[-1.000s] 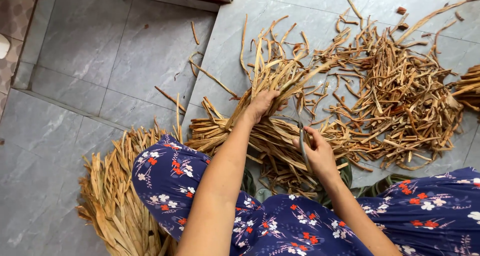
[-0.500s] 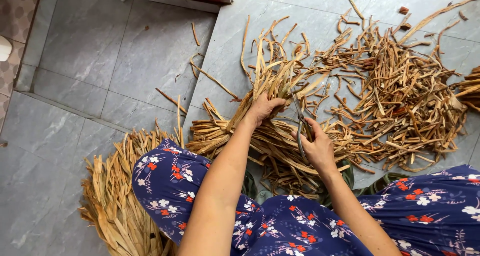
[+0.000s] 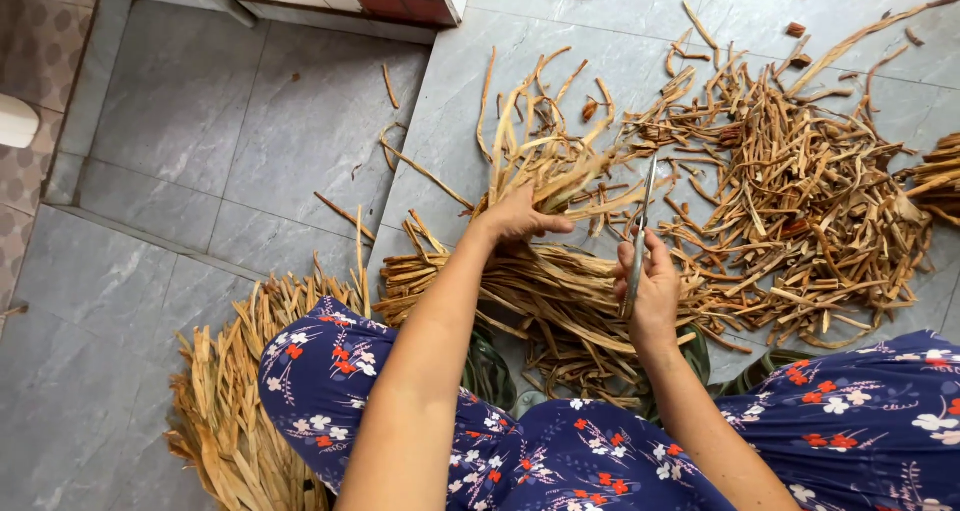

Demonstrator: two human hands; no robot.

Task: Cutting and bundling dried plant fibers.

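A grey tiled floor [image 3: 250,141] fills the view, strewn with dry brown plant strips. The widest heap [image 3: 800,191] of short cut pieces lies to the right. A flatter pile of pale leaves [image 3: 240,401] sits at lower left, beside a knee in blue flowered cloth [image 3: 330,371]. In the middle, the left hand [image 3: 520,216] is closed around a bundle of long strips [image 3: 560,171], lifting it. Just beside it, the right hand [image 3: 650,286] grips scissors [image 3: 640,226], blades pointing up at the bundle.
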